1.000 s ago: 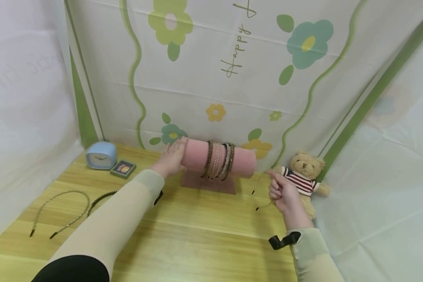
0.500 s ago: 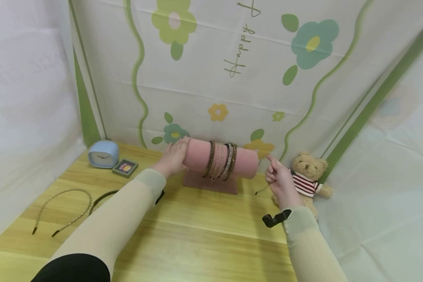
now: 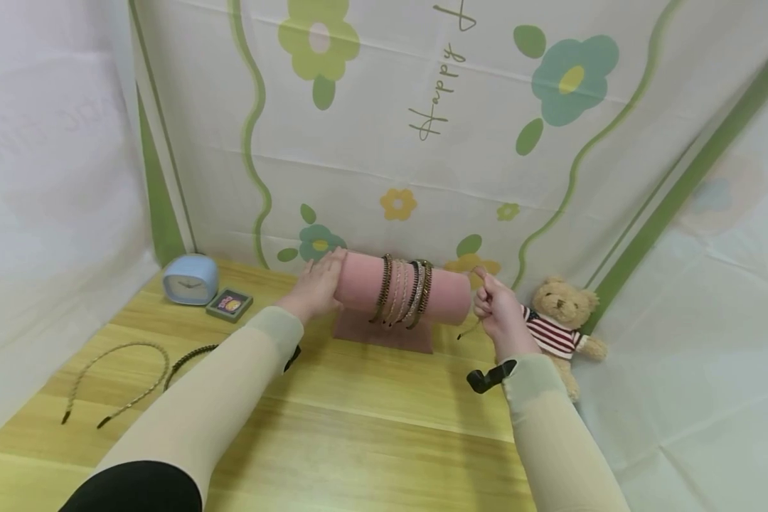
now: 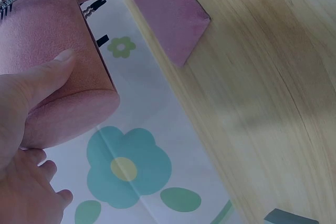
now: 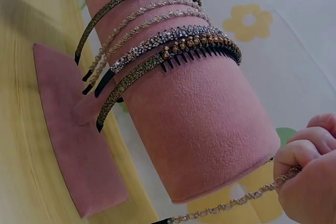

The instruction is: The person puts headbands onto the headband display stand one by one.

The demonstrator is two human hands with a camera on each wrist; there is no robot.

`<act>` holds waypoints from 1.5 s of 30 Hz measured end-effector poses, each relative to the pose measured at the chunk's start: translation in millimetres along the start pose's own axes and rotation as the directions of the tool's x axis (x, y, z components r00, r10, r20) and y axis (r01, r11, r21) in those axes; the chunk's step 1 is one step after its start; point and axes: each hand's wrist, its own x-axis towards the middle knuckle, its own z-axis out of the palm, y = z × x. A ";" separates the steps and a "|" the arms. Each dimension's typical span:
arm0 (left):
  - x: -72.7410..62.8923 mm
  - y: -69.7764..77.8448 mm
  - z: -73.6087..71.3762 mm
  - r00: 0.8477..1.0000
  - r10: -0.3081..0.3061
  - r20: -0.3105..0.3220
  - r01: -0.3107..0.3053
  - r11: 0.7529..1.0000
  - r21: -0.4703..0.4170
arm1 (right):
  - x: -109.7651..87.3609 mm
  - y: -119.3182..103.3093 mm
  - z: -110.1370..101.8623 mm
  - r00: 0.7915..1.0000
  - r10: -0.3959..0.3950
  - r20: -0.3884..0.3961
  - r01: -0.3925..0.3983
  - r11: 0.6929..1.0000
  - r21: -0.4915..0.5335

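Note:
A pink padded headband stand [image 3: 361, 281] has a horizontal roll on a flat base. Several beaded headbands [image 5: 126, 81] ring the roll's middle, some bronze, some pale or silvery. My left hand [image 3: 313, 288] grips the roll's left end; in the left wrist view its thumb [image 4: 50, 80] lies along the pink surface and the other fingers reach past the end. At the opposite end, my right hand [image 3: 500, 306] pinches a thin beaded headband [image 5: 239, 201]. One dark tip of it points down toward the base side, and the part behind the roll's end is mostly hidden.
A blue clock [image 3: 190, 279] and a small framed picture [image 3: 230, 304] stand back left. A gold headband [image 3: 166, 359] and a dark braided one [image 3: 195, 351] lie in front, the latter partly behind my left sleeve. A teddy bear [image 3: 558, 320] sits right, against the printed cloth.
My right hand has moved left and slightly up with the beaded headband, from in front of the teddy bear to the roll's right end. The left hand keeps its hold on the stand.

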 end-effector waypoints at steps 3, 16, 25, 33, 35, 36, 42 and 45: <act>-0.1 0.2 0.6 1.000 0.003 0.000 -0.003 1.000 0.007 | 1.4 -0.9 3.0 1.000 -0.004 -0.002 0.004 1.000 0.002; 0.0 0.5 -0.3 1.000 -0.003 0.006 0.003 1.000 -0.005 | 8.0 -0.7 10.0 1.000 -0.013 0.026 0.013 1.000 0.009; 0.2 -0.1 0.1 1.000 -0.002 0.008 0.002 1.000 -0.006 | 13.9 2.2 17.5 1.000 0.008 -0.006 -0.008 1.000 0.028; 0.4 -0.7 1.0 1.000 0.002 0.002 -0.002 1.000 0.005 | 19.8 6.7 19.3 1.000 0.005 0.012 -0.005 1.000 0.029; 0.2 -1.2 1.1 1.000 0.002 -0.001 -0.002 1.000 0.006 | 21.2 8.0 20.4 1.000 -0.002 0.024 0.002 1.000 0.028; 0.2 -1.3 1.2 1.000 0.001 -0.002 -0.001 1.000 0.005 | 22.0 8.8 20.9 0.999 -0.004 0.032 0.004 1.000 0.027; 0.4 -1.8 1.7 1.000 0.006 -0.005 -0.006 1.000 -0.004 | 25.6 13.5 27.1 1.000 0.006 0.014 -0.006 1.000 -0.004; 0.1 -1.4 1.5 1.000 0.007 -0.004 -0.007 1.000 -0.001 | 26.1 15.1 32.2 0.999 0.021 -0.050 -0.024 0.998 -0.054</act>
